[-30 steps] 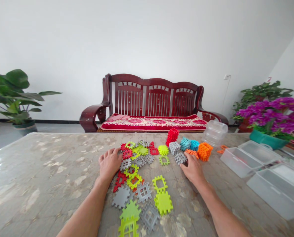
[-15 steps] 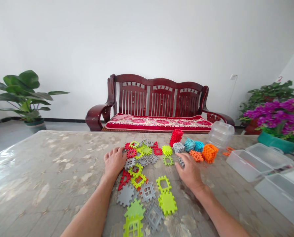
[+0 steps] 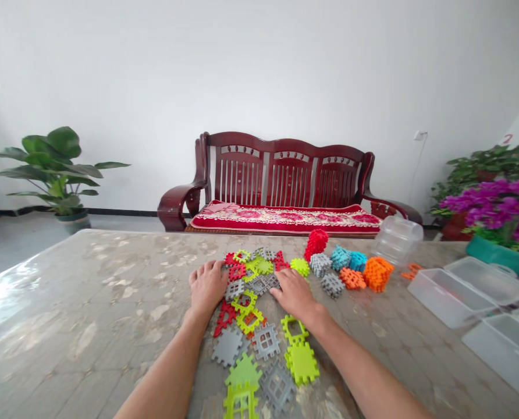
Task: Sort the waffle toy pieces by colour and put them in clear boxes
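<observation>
Flat, notched plastic building tiles lie in a loose patch in front of me. My left hand (image 3: 208,286) rests on the table at the patch's left edge, fingers spread, beside a red window tile (image 3: 237,272) and a grey window tile (image 3: 234,289). On the other side my right hand (image 3: 295,294) reaches over the tiles with thumb and fingers apart. Its fingertips are near a red triangular tile (image 3: 280,261) and a grey tile (image 3: 272,281); nothing shows in its grasp. Beyond it sits a lime-green tile stack (image 3: 300,267). Closer to me are a lime frame tile (image 3: 295,330) and a solid lime tile (image 3: 302,363).
Stacks of red (image 3: 316,244), grey (image 3: 332,285), blue (image 3: 340,257) and orange tiles (image 3: 377,274) stand to the right. Beyond them are clear plastic boxes (image 3: 443,299) and a purple flower pot (image 3: 499,255). A wooden bench (image 3: 290,174) stands behind the table.
My right hand has moved left, from beside the grey stack to the right edge of the loose tiles. My left hand stays in place; the view has shifted slightly.
</observation>
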{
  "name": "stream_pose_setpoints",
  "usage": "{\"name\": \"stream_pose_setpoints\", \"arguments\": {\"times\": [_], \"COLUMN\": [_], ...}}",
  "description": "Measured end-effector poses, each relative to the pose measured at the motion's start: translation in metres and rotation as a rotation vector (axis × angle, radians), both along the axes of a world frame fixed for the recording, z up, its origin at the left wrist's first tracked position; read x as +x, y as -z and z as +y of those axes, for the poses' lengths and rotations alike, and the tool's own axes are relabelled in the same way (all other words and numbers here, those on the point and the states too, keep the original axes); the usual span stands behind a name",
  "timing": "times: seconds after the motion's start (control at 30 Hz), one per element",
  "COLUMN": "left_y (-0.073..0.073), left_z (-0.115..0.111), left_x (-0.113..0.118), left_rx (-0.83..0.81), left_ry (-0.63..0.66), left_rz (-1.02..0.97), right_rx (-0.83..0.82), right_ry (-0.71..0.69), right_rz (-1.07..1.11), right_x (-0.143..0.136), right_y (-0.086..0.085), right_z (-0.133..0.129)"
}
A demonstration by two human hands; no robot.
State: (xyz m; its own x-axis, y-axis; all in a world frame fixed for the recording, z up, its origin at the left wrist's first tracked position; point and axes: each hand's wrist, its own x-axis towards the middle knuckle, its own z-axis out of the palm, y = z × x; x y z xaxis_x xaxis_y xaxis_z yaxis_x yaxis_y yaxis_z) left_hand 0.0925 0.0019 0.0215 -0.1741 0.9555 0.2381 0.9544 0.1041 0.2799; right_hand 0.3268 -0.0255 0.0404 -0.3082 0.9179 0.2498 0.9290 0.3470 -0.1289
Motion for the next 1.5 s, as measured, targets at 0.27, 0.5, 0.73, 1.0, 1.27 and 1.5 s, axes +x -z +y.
{"name": "stream_pose_setpoints", "arguments": {"times": [0.27,0.5,0.73,1.0,1.27,1.5], "left_y": [-0.001,0.0,-0.002,-0.004,-0.001,-0.002], "left_z": [-0.001,0.0,-0.001,-0.003,-0.002,-0.002], "left_x": [0.001,0.0,0.001,0.001,0.001,0.002], "left_rx": [-0.006,0.001,-0.002,-0.006,0.003,0.01], "left_ry": [0.004,0.001,-0.006,0.005,-0.002,-0.002], "left_rz": [-0.004,-0.005,-0.004,-0.004,0.003,0.003], "right_rx": [-0.036,-0.014,-0.005,-0.004,-0.009,0.036], "right_ry": [0.009,0.085,0.094,0.084,0.092,0.134], "right_rz": [0.04,0.38,0.392,0.402,0.448,0.517], "right_x": [0.0,0.012,0.01,0.009,0.003,0.036], "right_y": [-0.01,0.011,0.023,0.022,0.019,0.006], "right_z": [-0.005,-0.006,-0.005,-0.007,-0.01,-0.016]}}
